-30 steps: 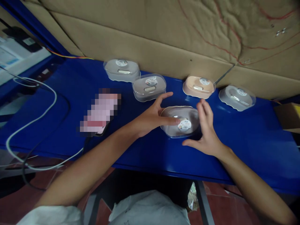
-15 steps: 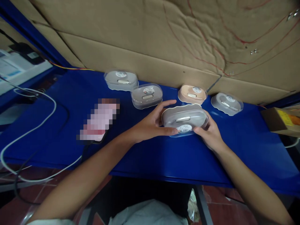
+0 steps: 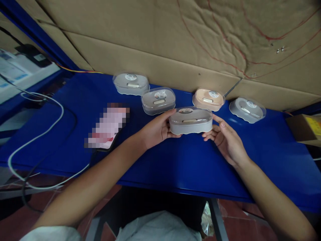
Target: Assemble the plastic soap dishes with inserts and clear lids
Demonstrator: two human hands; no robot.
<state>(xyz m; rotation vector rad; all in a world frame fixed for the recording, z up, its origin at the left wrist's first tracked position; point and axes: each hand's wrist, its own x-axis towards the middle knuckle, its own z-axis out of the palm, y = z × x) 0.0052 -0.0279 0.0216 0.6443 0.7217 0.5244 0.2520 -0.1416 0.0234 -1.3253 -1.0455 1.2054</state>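
Observation:
A grey oval plastic box [image 3: 191, 127] with a clear lid is held up over the blue table, tilted slightly. Its lid carries a round printed sticker and a pale oblong tab. My left hand [image 3: 160, 130] grips its left end, thumb by the lid and fingers below. At the right end my right hand [image 3: 227, 139] has its index finger against the box and the other fingers curled near the lower edge. Just behind stand a similar grey-brown box [image 3: 159, 104] and a peach box [image 3: 208, 102]. Another grey box [image 3: 247, 112] sits further right, and a light grey box [image 3: 131, 87] at the back left.
A phone [image 3: 107, 127], its screen blurred out, lies on the blue table [image 3: 155, 167] to the left. White and dark cables [image 3: 61, 110] loop at the far left. Cardboard [image 3: 150, 50] lines the back. A small carton [image 3: 302, 129] is at the right edge.
The grey box has turned from lid tipped toward me to nearly level, its grey side now facing me. My left thumb has shifted to the far edge; my right hand's grip has loosened.

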